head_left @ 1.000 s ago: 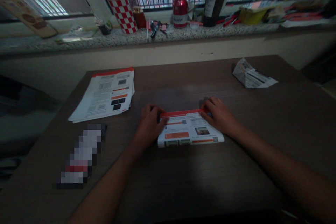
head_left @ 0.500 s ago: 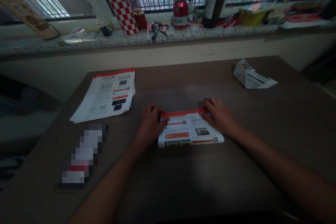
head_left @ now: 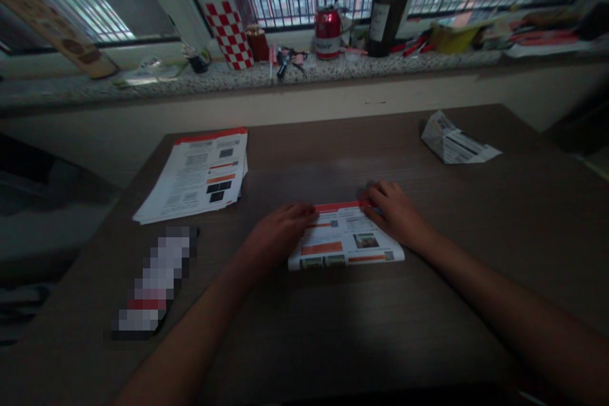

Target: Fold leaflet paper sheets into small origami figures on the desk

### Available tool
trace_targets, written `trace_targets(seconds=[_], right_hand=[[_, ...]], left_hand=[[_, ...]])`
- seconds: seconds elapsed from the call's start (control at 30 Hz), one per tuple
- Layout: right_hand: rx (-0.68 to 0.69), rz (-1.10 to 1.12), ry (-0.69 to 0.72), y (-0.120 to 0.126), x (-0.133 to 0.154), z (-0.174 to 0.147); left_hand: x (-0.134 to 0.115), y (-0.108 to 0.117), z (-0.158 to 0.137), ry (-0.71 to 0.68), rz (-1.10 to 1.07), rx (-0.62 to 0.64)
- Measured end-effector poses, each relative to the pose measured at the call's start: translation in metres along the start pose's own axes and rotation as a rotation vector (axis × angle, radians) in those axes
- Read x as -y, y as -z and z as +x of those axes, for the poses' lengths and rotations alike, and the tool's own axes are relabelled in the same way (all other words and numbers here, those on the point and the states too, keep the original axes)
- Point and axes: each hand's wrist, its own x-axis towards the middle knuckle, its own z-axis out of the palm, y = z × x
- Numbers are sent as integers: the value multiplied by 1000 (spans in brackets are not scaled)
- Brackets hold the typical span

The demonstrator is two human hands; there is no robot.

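Note:
A folded printed sheet [head_left: 349, 238] with a red top edge and orange bars lies on the table in front of me. My left hand [head_left: 285, 228] rests palm down over its upper left corner, fingers stretched toward the right along the red edge; its thumb is hidden. At the upper right corner, my right hand [head_left: 391, 210] is closed on the sheet, with the thumb on the print and the other fingers bent beyond the top edge.
On the table's left lie a stack of printed sheets [head_left: 200, 177] and a pixelated phone-shaped object [head_left: 155, 282]. A folded paper piece [head_left: 454, 143] stands at the far right. The window sill holds a red can [head_left: 327, 33], a checkered bottle [head_left: 229, 35] and a dark container [head_left: 387, 16].
My left hand has shifted from the sheet's left edge onto its upper left corner, its fingers now reaching right. The right hand stays in place. The view has tilted slightly up.

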Motion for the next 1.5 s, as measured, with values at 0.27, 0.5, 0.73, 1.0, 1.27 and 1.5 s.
trace_targets(seconds=[0.27,0.5,0.73,1.0,1.27,1.5], right_hand=[[5,-26,1,0,0,0],[-7,-37,1,-2,-1,0],[-23,-40,12,-5,-3,-1],[-23,-38,10,-2,-2,-2],[-23,-10,27,2,-1,-1],[32,35,61,31,2,6]], left_hand=[[-42,8,-3,57,82,71],[-56,-15,-11,154,131,14],[-53,-24,-14,151,96,3],[-52,-32,-14,144,85,-23],[-51,-39,-16,144,89,-94],[-53,-39,-15,168,86,-91]])
